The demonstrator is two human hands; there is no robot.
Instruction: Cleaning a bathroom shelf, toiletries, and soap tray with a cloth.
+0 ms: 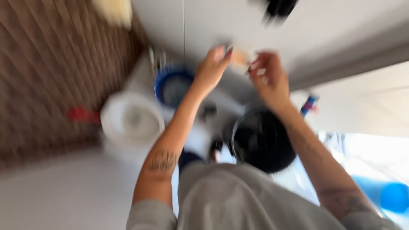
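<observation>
brown patterned tiling fills the left of a very blurred view, with pale floor below it, and i look down on a white bowl-shaped fixture (132, 119) and a blue bucket (174, 85). my left hand (211, 68) is raised, its fingers pinched on a small pale orange thing (240, 56) held between both hands above the bucket and a black round basin (262, 140). my right hand (268, 76) curls at its other edge; its grip i cannot tell. it looks light and soft, so i judge an edge pinch suits it.
</observation>
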